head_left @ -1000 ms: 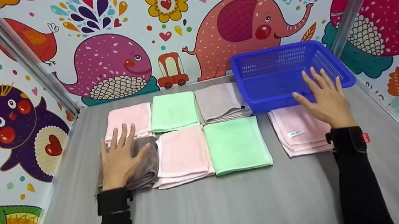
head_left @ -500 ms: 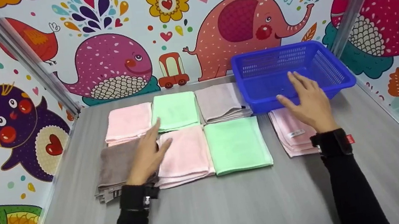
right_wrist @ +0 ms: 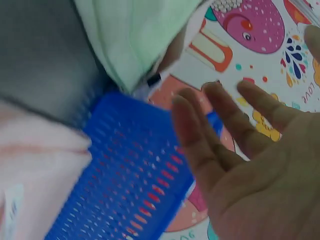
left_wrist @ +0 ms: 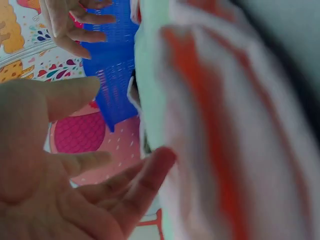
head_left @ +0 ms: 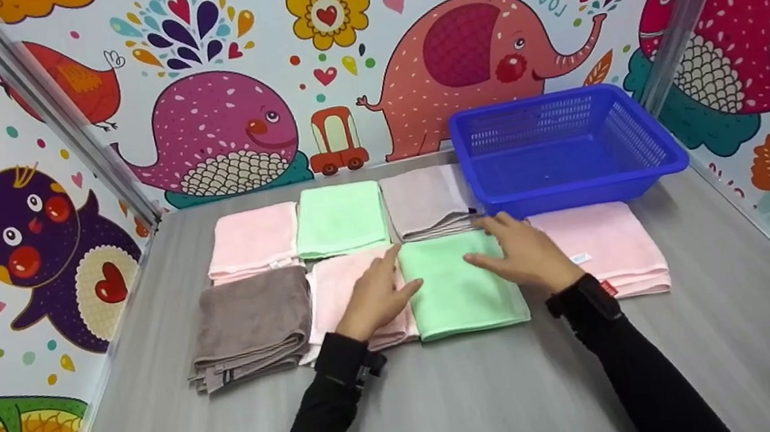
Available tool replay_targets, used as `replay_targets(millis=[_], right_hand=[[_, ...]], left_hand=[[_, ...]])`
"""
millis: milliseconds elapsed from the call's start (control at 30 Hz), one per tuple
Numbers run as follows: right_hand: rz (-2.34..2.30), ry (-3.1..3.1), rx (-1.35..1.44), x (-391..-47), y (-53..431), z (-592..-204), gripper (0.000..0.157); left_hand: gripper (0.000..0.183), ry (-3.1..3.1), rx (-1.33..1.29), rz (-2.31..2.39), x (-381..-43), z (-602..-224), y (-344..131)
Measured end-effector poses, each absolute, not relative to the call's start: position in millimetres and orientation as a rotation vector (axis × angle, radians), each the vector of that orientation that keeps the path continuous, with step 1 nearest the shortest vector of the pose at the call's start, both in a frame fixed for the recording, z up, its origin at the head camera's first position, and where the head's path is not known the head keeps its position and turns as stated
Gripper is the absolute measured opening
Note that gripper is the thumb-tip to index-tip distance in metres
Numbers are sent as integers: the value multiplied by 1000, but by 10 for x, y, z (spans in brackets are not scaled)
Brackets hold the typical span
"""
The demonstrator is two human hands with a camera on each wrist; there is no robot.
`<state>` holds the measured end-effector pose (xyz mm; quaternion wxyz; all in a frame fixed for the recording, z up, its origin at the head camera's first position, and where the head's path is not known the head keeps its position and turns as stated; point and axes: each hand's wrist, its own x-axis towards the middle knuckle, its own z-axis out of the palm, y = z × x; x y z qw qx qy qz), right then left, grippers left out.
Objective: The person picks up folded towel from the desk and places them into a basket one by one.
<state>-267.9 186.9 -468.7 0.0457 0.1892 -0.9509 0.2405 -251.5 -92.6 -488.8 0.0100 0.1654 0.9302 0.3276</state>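
Folded towels lie in two rows on the grey table. My left hand [head_left: 378, 298] is over the front pink towel [head_left: 333, 283], its fingertips near the left edge of the front green towel [head_left: 458, 304]. My right hand [head_left: 530, 253] reaches over that green towel's right side. Fingers of both hands are spread and loosely extended, holding nothing; in the right wrist view the fingers [right_wrist: 200, 145] stand apart from the cloth. Whether the left fingertips touch the towel, I cannot tell. A brown towel [head_left: 248, 314] lies to the left, another pink towel [head_left: 611, 244] to the right.
Behind the right pink towel stands a blue plastic basket [head_left: 577, 190] with nothing in it. The back row holds a pink towel [head_left: 254, 238], a green towel [head_left: 340, 218] and a grey-brown towel [head_left: 424, 199]. Cartoon-printed walls [head_left: 405, 92] enclose the table.
My left hand has moved right from the brown towel to the front pink one. My right hand has moved left from near the basket and right pink towel to the front green towel.
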Motion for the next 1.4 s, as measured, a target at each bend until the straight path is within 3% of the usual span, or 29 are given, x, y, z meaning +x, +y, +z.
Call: replay_targets(millis=[233, 433, 833, 1000, 1400], right_hand=[[665, -3177, 396, -2666, 1861, -4911, 90], [736, -3225, 419, -2684, 1857, -4955, 96], [816, -3188, 561, -2741, 1813, -4970, 83], [829, -3119, 635, -2727, 1818, -4977, 75], [840, -3039, 731, -2688, 1729, -4936, 73]], left_hand=[[82, 2963, 525, 789, -2510, -5013, -722], [74, 3057, 463, 570, -2516, -5007, -577], [50, 3009, 753, 687, -2573, -5112, -531], [51, 2964, 797, 761, -2595, -5112, -525], [55, 2887, 759, 896, -2570, -5030, -587]])
